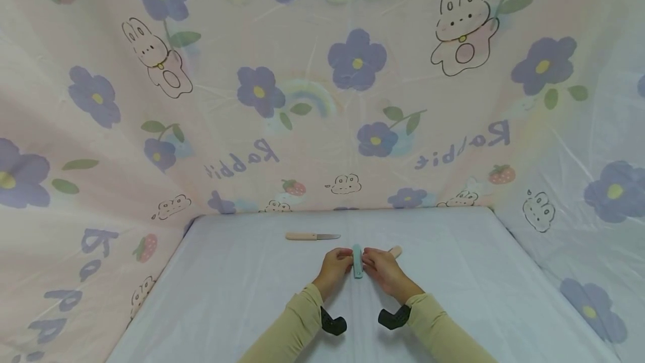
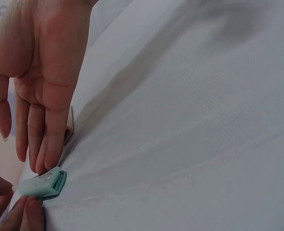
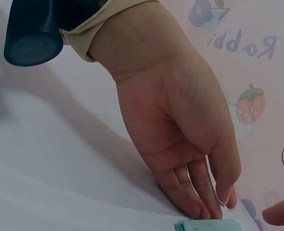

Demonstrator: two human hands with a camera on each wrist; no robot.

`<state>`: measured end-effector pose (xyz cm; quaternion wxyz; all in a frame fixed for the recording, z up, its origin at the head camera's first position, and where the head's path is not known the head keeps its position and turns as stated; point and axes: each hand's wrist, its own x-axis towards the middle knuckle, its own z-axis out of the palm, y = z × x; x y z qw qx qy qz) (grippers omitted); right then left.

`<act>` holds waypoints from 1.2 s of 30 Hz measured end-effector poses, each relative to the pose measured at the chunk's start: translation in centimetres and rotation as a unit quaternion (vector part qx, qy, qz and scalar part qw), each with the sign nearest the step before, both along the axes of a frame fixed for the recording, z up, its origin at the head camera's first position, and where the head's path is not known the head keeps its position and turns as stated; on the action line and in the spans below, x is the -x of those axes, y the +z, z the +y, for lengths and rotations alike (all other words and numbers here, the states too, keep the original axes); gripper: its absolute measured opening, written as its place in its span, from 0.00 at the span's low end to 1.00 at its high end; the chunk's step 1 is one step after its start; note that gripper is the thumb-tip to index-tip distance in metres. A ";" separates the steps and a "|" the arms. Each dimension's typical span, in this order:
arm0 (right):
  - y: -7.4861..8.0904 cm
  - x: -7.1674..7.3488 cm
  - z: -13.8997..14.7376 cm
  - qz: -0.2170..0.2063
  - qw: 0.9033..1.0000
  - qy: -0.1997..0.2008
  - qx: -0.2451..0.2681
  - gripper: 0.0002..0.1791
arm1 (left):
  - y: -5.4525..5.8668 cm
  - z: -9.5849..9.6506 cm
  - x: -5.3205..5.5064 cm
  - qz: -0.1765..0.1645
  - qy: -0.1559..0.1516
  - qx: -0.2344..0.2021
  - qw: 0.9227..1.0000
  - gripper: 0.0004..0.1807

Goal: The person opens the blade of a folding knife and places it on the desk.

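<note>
While a knife (image 1: pixel 312 236) lies beyond, the left hand (image 1: pixel 335 265) and right hand (image 1: pixel 381 267) pinch a green sheath (image 1: pixel 357 260) on the white surface (image 1: pixel 227 296).

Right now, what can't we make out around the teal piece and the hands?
- Teal piece: head view too small to identify; right wrist view's bottom edge cuts it off.
- Peach object: right hand hides most of it.
- Left hand: fingertip contact hidden in head view.
- Knife: blade detail too small; absent from wrist views.
</note>
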<state>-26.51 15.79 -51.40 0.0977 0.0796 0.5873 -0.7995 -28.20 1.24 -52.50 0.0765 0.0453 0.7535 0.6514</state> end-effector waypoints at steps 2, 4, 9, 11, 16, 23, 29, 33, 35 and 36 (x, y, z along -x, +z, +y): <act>0.0 -0.1 0.0 0.003 1.000 0.000 0.004 0.25 | -0.2 0.1 0.2 -0.006 0.007 -0.007 1.000 0.14; 0.1 -0.1 0.0 0.006 1.000 -0.004 0.008 0.24 | -0.4 0.3 0.3 -0.008 0.013 -0.020 1.000 0.15; 0.0 0.0 -0.1 0.014 1.000 -0.007 0.014 0.23 | -0.7 0.5 0.5 -0.004 0.024 -0.058 0.998 0.14; 0.0 0.0 -0.1 0.016 1.000 -0.009 0.015 0.23 | -0.7 0.5 0.5 -0.007 0.029 -0.067 0.997 0.14; 0.0 0.1 -0.2 0.022 1.000 -0.015 0.013 0.22 | -0.7 0.6 0.7 -0.008 0.040 -0.071 0.997 0.13; -0.2 0.4 -0.4 0.024 0.999 -0.028 0.006 0.20 | -0.5 0.6 0.4 -0.003 0.038 -0.080 0.996 0.14; -0.2 0.2 -0.6 0.017 0.999 -0.033 0.000 0.20 | -0.7 0.4 0.2 -0.015 0.029 -0.090 0.995 0.15; -0.1 0.0 -0.5 0.021 0.999 -0.033 -0.008 0.19 | -0.7 0.2 0.0 -0.016 0.016 -0.091 0.996 0.16; -0.2 -0.1 -0.5 0.025 0.999 -0.032 -0.012 0.19 | -0.7 0.1 0.0 -0.011 0.008 -0.083 0.996 0.16; -0.3 -0.1 -0.5 0.027 0.999 -0.032 -0.014 0.18 | -0.7 0.1 -0.1 -0.009 0.004 -0.078 0.997 0.16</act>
